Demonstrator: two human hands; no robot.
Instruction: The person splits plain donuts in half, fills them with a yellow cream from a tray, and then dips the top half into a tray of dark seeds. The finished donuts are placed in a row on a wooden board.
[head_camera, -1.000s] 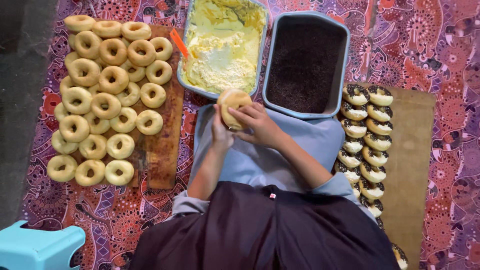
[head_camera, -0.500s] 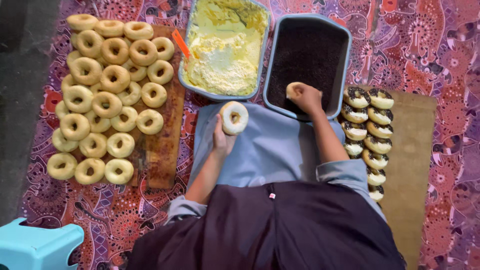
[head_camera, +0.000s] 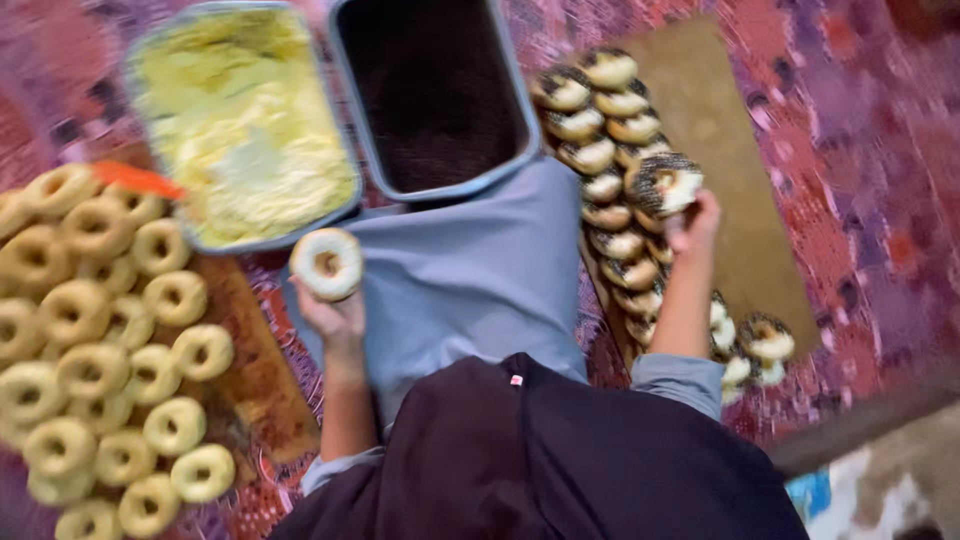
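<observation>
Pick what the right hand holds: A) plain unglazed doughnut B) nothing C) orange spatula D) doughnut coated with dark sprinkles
D: the right hand has its grip on a doughnut covered in dark sprinkles, held over the row of finished ones on the brown board, while the left hand holds a white-frosted doughnut.

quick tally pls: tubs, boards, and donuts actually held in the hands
Tubs: 2 (cream tub, dark sprinkle tub)
Boards: 2 (left board, right board)
Held doughnuts: 2 (white-iced doughnut in left hand, sprinkled doughnut in right hand)
Total: 6
</observation>
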